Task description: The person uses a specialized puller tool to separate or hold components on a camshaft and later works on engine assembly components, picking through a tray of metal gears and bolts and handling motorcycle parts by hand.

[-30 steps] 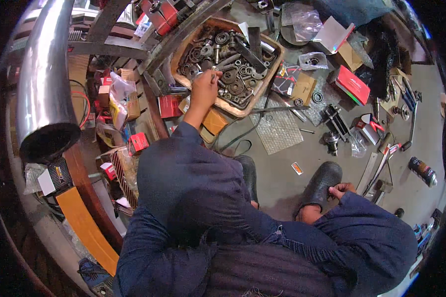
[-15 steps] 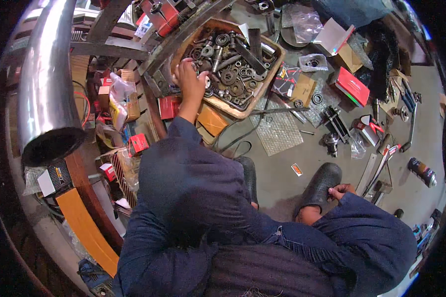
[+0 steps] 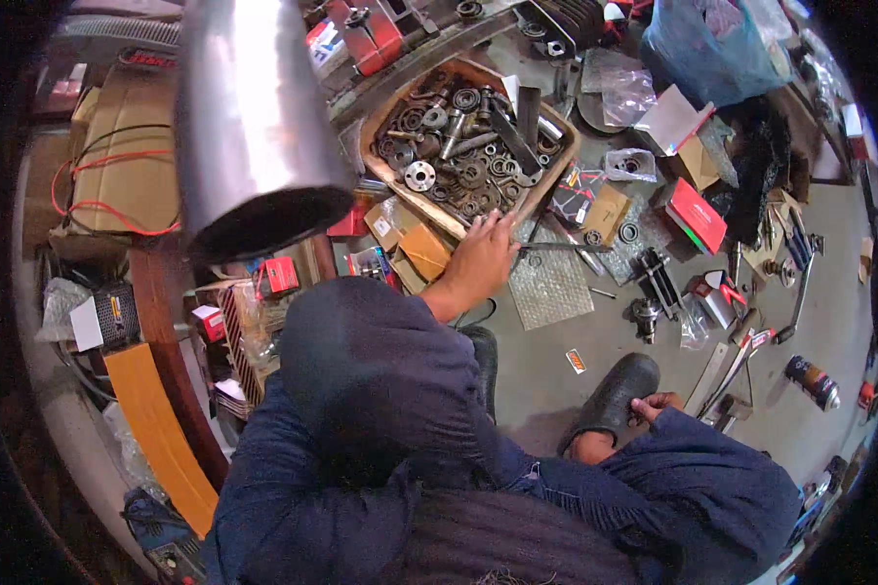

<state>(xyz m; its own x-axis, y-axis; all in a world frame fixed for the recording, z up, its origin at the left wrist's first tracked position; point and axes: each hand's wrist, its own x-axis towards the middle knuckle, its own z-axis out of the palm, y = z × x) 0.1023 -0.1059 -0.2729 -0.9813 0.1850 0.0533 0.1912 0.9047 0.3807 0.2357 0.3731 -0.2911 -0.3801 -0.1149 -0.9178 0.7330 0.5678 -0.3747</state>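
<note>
My left hand lies at the near edge of a wooden tray, its fingers stretched out over the rim and nothing visible in them. Gears, bearings, shafts and other greasy metal parts fill the tray. A round pale flange with holes lies on top at the left side. Beside my dark rubber clog, my right hand has its fingers bent and pinched together; whatever they hold, if anything, is too small to make out.
A large shiny metal pipe hangs at upper left. Bubble wrap, a red box, a bearing puller and a spray can lie on the floor to the right. Cardboard boxes stand at left.
My left hand has moved from among the parts at the tray's left side to its near rim. The view has shifted, with the pipe now farther right. My right hand stays by the clog.
</note>
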